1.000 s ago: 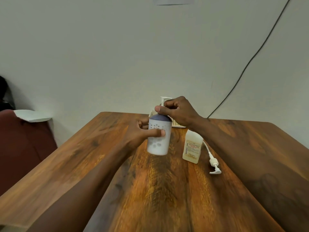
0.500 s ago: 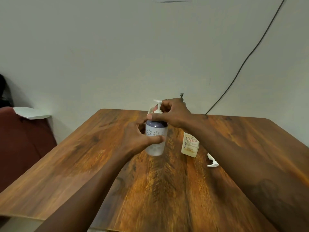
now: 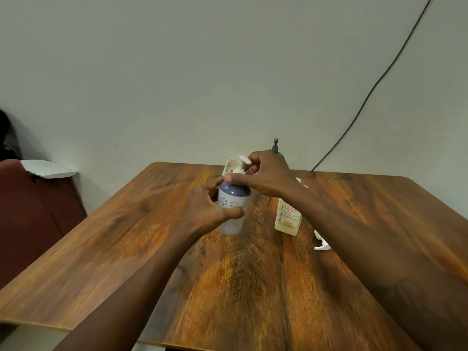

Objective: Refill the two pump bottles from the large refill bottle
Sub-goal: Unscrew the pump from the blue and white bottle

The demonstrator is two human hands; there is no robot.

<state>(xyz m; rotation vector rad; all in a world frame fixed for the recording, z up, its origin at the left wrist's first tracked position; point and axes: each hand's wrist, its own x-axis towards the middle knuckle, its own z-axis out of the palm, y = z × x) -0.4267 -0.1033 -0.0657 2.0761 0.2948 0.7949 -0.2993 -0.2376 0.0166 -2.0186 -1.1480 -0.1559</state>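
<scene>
Left hand (image 3: 205, 211) wrapped round floral pump bottle (image 3: 233, 206); right hand (image 3: 266, 176) pinching its pump collar. Risk: bottle slipping or tipping under twisting, spilling onto desk (image 3: 253, 287).

The only lettering that can be read stands on the rectangular bottle (image 3: 288, 219) of pale yellowish liquid, just to the right of the flower-patterned pump bottle (image 3: 233, 209). Its label carries red capitals running vertically up the left edge, reading "BIOCHEK", followed by what looks like "CHG"; the forearm crossing in front cuts off the rest. A red band and several lines of finer print lie further right on the same label, too small and blurred to make out. The flower-patterned pump bottle bears only white blossoms, no words.
</scene>
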